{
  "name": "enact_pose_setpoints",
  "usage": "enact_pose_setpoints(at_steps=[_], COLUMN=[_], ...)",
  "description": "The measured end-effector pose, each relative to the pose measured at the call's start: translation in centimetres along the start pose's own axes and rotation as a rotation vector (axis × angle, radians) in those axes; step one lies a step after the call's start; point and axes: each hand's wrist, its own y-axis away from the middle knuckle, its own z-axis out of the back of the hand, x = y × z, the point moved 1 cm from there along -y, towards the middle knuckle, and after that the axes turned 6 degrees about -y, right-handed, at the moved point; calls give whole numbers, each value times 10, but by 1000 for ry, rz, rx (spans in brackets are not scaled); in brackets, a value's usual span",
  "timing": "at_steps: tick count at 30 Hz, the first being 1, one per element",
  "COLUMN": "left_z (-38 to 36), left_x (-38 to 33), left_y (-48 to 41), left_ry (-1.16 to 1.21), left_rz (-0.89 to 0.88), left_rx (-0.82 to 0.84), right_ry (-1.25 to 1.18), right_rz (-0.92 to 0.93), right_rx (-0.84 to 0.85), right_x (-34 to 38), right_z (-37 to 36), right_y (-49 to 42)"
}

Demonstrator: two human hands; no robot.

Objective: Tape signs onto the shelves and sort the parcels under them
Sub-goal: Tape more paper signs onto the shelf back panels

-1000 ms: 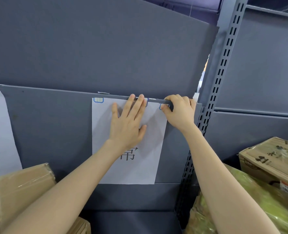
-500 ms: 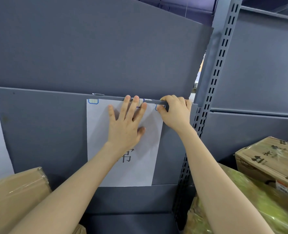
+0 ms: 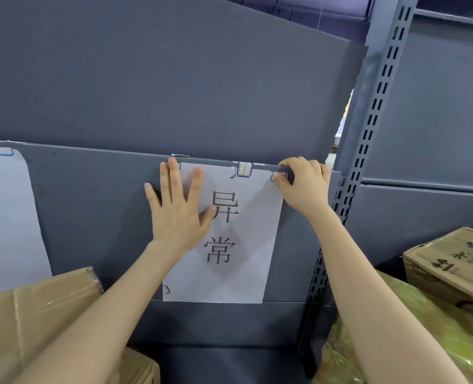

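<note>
At shelf edge: left fingers flat on sign; right fingers pinch sign corner.

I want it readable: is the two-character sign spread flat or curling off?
Spread flat. The sign lies smooth against the panel, left hand pressing it, right hand gripping the shelf edge at its taped top corner.

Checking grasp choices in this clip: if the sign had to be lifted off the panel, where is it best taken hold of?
Probably the sign, at its lower right corner, pinched from below: it lies flat on the panel, its top is taped to the shelf edge, the left hand presses its upper left, and a bit of tape sits lower left.
</note>
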Motion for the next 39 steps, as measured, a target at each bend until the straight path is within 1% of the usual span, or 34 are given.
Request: enact_pose_setpoints(at_steps=[8, 13, 15, 18, 21, 28, 39], left_z=[1, 17, 23, 27, 21, 7, 6], left_x=[5, -10, -22, -44, -62, -69, -66], left_y=[-1, -3, -6, -13, -19, -21, -4], left_ry=[36, 19, -7, 30, 25, -7, 27], left_rz=[-4, 26, -17, -93, -165, -150, -157], left_rx=[34, 69, 51, -1, 0, -19, 65], right_ry=[5, 1, -4, -13, -5, 17, -36], right_rz=[-10, -20, -26, -29, -27, -28, -14], right_rx=[-10, 6, 14, 16, 18, 17, 68], right_x=[1, 3, 3, 3, 2, 1, 0], right_z=[-3, 1, 1, 2, 2, -2, 6], right_y=[-2, 0, 1, 1, 1, -2, 0])
